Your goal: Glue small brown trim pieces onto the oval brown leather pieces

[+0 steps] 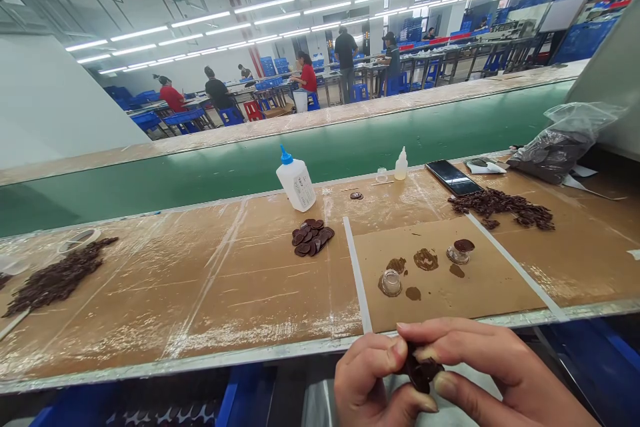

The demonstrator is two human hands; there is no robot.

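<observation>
Both my hands are low at the near edge of the bench, below its rim. My left hand [373,380] and my right hand [495,373] pinch the same small dark brown piece [421,371] between fingers and thumbs. Ahead on a cardboard mat [490,287] stand two small clear glass dishes [391,282], the far one [457,253] with a brown disc leaning on it, among brown glue stains. A small heap of dark brown discs [311,237] lies left of the mat.
A white glue bottle with blue cap [296,181], a smaller dropper bottle [401,165] and a phone [453,177] stand farther back. Piles of dark pieces [505,205] lie right and at far left [57,277]. A plastic bag [560,147] sits at right. Green conveyor [200,170] behind; other people work far off.
</observation>
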